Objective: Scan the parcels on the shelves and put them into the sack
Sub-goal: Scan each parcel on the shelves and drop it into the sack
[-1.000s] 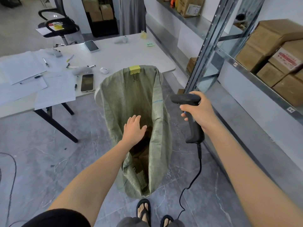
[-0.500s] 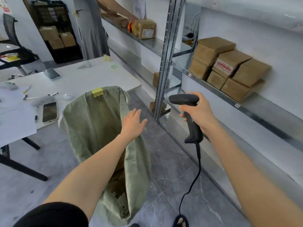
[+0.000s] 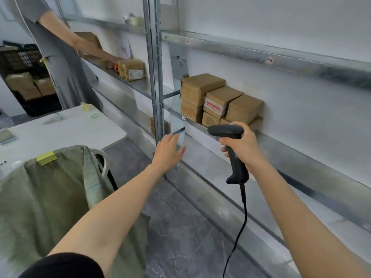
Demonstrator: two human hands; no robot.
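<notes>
Several brown cardboard parcels (image 3: pixel 218 99) are stacked on the middle metal shelf (image 3: pixel 297 145), one with a red-printed white label. My right hand (image 3: pixel 244 145) grips a black corded barcode scanner (image 3: pixel 232 149) just below and in front of the stack. My left hand (image 3: pixel 168 151) is stretched out empty with straight fingers, in the air left of the scanner and below the parcels, near the shelf upright. The green woven sack (image 3: pixel 56 197) stands at lower left, apart from both hands.
Another person in a grey dress (image 3: pixel 58 55) handles a parcel (image 3: pixel 131 70) further along the shelf. A white table (image 3: pixel 66 131) with a phone and notes stands behind the sack. A steel shelf upright (image 3: pixel 154 77) rises in the middle. Black crates of boxes (image 3: pixel 26 85) stand far left.
My view has swung from the sack up to the shelf. My left hand has left the sack's mouth and moved right toward the shelf. The scanner has come closer to the parcels.
</notes>
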